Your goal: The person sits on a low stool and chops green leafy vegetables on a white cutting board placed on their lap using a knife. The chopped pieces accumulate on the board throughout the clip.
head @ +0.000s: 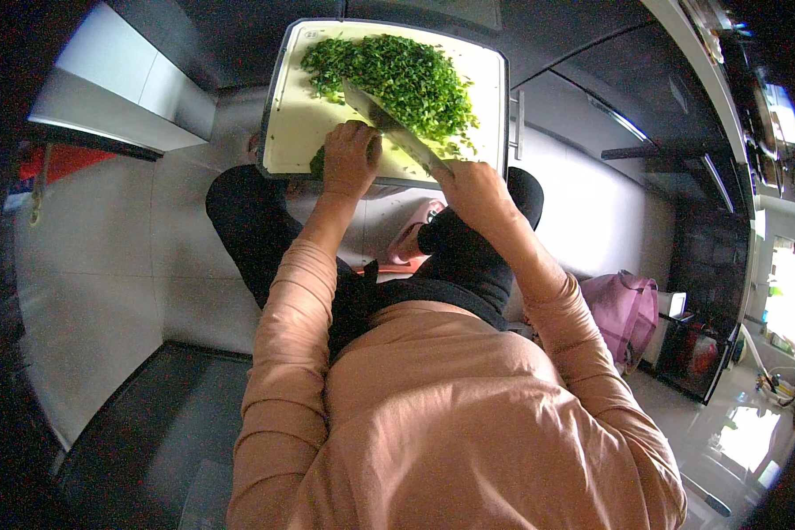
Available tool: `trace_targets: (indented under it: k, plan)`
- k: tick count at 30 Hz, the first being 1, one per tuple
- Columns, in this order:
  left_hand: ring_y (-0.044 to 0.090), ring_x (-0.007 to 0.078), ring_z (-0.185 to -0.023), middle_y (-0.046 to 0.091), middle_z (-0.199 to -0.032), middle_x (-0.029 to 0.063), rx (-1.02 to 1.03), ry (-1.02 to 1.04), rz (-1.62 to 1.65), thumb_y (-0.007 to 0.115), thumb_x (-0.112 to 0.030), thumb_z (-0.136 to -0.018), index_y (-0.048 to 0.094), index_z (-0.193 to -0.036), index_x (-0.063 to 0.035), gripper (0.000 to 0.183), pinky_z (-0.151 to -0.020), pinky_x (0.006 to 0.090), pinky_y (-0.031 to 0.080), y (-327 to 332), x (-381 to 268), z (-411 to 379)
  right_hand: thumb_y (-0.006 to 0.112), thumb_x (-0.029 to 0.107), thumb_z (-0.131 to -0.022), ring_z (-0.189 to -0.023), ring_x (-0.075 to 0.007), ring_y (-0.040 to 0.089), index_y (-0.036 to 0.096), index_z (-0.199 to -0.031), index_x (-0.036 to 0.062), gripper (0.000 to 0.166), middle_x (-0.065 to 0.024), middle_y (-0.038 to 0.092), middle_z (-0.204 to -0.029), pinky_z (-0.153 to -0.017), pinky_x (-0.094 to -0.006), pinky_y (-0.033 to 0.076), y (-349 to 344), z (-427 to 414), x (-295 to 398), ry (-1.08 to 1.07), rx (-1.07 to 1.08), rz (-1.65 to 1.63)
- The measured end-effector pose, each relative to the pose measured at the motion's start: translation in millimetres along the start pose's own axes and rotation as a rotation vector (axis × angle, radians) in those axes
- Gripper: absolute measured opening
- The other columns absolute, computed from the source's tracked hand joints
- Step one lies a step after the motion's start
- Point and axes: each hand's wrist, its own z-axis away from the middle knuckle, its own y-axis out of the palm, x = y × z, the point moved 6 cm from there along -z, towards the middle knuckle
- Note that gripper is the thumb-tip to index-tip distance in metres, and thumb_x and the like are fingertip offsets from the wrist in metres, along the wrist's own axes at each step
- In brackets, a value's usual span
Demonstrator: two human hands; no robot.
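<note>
A pale cutting board with a dark rim lies in front of me, above my knees. Chopped leafy greens are heaped over its far part, with small bits scattered toward the right. My right hand grips the handle of a kitchen knife; its broad blade slants up and left, its tip by the heap. Close to the blade's left side, my left hand is curled over a bunch of greens at the near edge. Most of that bunch is hidden under the fingers.
Dark cabinets with metal handles stand ahead and to the right. A purple bag rests on the floor at the right. On the left, a white box-like ledge juts out over the tiled floor. A dark mat lies at lower left.
</note>
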Motion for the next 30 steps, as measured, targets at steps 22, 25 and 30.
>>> trace_targets:
  k: [22, 25, 30]
  plan:
    - [0.053, 0.0327, -0.082, 0.057, -0.083, 0.012, 0.066, -0.01, 0.039, 0.061, -0.013, -0.07, 0.057, -0.077, -0.0077, 0.01, -0.073, 0.0446, 0.04, 7.4, 8.1, 1.1, 0.046, 0.029, -0.087, -0.075, -0.0409, 0.06, 0.062, -0.086, 0.0023, 0.031, -0.0236, 0.061, -0.078, -0.069, -0.0472, 0.049, 31.1, -43.0, 9.5, 0.077, 0.083, -0.045]
    - [0.052, 0.0327, -0.083, 0.057, -0.085, 0.012, -0.009, 0.029, 0.023, 0.06, -0.014, -0.071, 0.056, -0.078, -0.0079, 0.01, -0.073, 0.0452, 0.04, 6.1, 1.3, 0.0, 0.046, 0.028, -0.087, -0.072, -0.0385, 0.061, 0.064, -0.082, 0.0025, 0.032, -0.022, 0.061, -0.074, -0.069, -0.047, 0.049, 28.5, -60.6, 23.5, 0.009, 0.049, 0.009]
    - [0.052, 0.0328, -0.085, 0.056, -0.088, 0.0122, 0.037, -0.004, 0.046, 0.061, -0.016, -0.072, 0.055, -0.078, -0.0066, 0.013, -0.073, 0.0451, 0.04, 6.0, 4.2, -0.5, 0.048, 0.02, -0.082, -0.07, -0.0336, 0.063, 0.066, -0.079, 0.0058, 0.023, -0.0171, 0.063, -0.073, -0.066, -0.0434, 0.052, 30.9, -56.6, 26.6, -0.098, 0.029, 0.121]
